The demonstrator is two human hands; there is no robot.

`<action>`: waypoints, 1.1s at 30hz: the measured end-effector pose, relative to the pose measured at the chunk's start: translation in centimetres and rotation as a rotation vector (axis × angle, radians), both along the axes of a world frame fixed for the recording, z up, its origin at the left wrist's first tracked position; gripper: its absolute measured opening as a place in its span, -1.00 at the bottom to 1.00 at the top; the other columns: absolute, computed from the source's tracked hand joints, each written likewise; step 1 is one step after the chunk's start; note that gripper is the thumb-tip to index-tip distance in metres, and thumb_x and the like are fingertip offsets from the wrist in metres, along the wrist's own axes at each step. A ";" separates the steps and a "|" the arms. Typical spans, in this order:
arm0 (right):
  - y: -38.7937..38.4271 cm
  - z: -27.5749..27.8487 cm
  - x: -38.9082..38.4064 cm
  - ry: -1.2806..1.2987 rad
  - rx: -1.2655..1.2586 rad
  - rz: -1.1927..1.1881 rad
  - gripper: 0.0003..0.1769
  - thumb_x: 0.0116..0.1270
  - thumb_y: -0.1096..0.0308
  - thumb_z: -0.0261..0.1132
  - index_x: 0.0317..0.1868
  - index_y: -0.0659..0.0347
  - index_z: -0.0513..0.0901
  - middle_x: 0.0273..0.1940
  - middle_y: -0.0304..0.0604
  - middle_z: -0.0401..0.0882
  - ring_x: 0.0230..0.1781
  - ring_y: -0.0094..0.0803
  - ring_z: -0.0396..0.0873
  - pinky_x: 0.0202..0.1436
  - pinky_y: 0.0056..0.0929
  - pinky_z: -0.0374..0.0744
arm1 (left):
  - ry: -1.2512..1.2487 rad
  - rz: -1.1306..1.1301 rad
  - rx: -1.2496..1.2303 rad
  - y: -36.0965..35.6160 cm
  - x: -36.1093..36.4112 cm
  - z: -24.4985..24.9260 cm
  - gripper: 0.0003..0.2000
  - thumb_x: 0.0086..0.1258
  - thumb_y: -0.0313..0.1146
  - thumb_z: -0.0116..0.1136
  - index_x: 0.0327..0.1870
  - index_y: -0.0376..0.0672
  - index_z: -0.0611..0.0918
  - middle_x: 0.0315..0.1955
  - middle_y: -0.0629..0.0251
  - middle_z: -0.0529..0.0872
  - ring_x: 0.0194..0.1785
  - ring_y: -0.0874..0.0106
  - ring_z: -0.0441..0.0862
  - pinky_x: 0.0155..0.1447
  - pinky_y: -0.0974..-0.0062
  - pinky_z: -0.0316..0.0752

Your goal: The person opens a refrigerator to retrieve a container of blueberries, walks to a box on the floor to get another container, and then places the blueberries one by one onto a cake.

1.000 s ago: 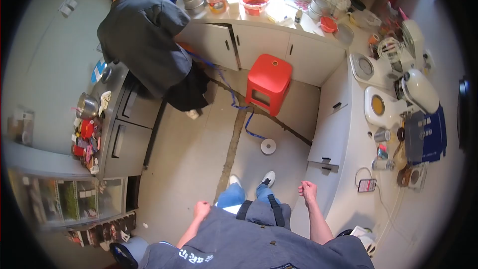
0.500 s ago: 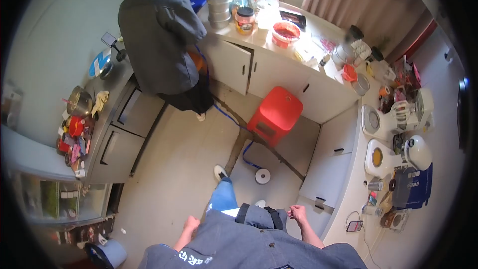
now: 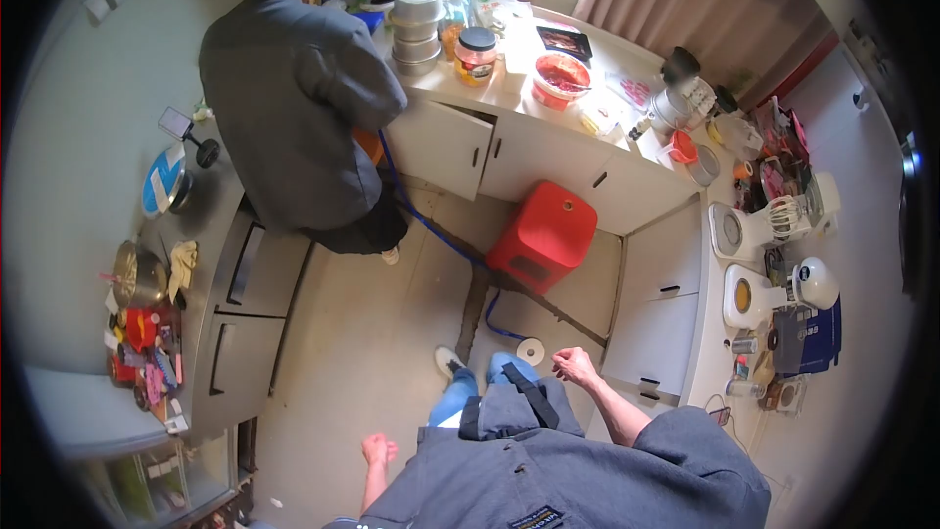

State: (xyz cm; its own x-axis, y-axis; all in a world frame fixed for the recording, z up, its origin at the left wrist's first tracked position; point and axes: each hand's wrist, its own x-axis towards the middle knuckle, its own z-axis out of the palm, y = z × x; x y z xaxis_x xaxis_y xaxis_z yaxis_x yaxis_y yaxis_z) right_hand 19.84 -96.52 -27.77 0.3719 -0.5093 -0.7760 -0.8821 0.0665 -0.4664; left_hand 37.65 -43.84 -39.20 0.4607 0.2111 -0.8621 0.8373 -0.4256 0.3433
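Observation:
My left hand (image 3: 379, 449) hangs over the floor left of my apron, its fingers loosely curled with nothing visible in them. In front of my body on the right, my right hand (image 3: 575, 366) is raised with bent fingers, also holding nothing I can see. The white round piece (image 3: 530, 351) on the floor appears nearest to the right hand; a blue hose (image 3: 443, 238) runs toward it from the far cabinet. Beyond it stands a red plastic stool (image 3: 543, 235). Both hands are apart from these things.
A person (image 3: 294, 108) in a dark jacket stands at the back left counter, hands hidden. One cabinet door (image 3: 446, 142) hangs open. The far counter bears a red bowl (image 3: 561, 80) and a jar (image 3: 476, 57). Stand mixers (image 3: 749, 299) line the right counter; a metal pot (image 3: 139, 274) sits left.
My view has moved forward, so the stool and counters look closer. My right hand has risen forward over the floor; my left hand has swung down and back. The other person remains at the counter.

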 end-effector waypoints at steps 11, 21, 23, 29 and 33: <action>-2.9 -7.9 3.6 -0.001 -0.117 0.380 -0.55 0.46 0.06 0.27 -0.35 0.32 0.76 -0.50 -0.08 0.74 -0.49 -0.34 0.72 -0.36 -0.23 0.68 | -0.115 -0.359 0.021 -3.2 -0.1 3.2 -0.82 0.36 -0.42 0.14 -0.38 -0.25 0.76 -0.54 0.21 0.74 -0.47 0.39 0.70 -0.43 0.34 0.57; -8.0 -9.6 25.7 0.053 0.225 0.928 -0.74 0.38 0.30 0.30 -0.30 0.36 0.76 -0.52 -0.11 0.67 -0.58 -0.39 0.63 -0.54 -0.32 0.58 | -0.457 -0.033 0.294 -13.3 -13.0 -0.7 -0.67 0.40 -0.11 0.07 -0.18 -0.15 0.79 -0.14 0.04 0.81 -0.02 -0.05 0.72 0.03 0.06 0.63; -6.4 -9.9 30.6 0.126 0.171 1.073 -0.76 0.38 0.32 0.30 -0.30 0.35 0.76 -0.52 -0.11 0.68 -0.58 -0.40 0.62 -0.54 -0.33 0.58 | -0.047 0.358 0.176 -15.9 -16.0 6.2 -0.51 0.46 0.09 0.05 0.04 -0.11 0.81 0.06 0.03 0.80 0.15 0.01 0.73 0.20 0.05 0.62; 6.2 -10.7 41.3 0.162 0.012 1.407 -0.80 0.39 0.37 0.29 -0.27 0.34 0.75 -0.50 -0.11 0.68 -0.60 -0.41 0.62 -0.57 -0.39 0.58 | 0.086 1.504 0.138 -22.1 -30.8 6.9 -0.61 0.41 -0.17 0.09 -0.24 -0.40 0.76 -0.16 -0.32 0.78 0.06 -0.03 0.78 0.17 0.06 0.65; 19.6 -10.0 40.2 0.047 0.036 1.509 -0.83 0.40 0.41 0.27 -0.25 0.33 0.74 -0.47 -0.10 0.70 -0.61 -0.41 0.62 -0.58 -0.40 0.60 | 0.192 1.190 0.184 -30.1 -37.4 -6.2 -0.69 0.35 -0.23 0.13 -0.24 -0.33 0.77 -0.06 -0.25 0.78 0.07 -0.07 0.76 0.14 0.05 0.66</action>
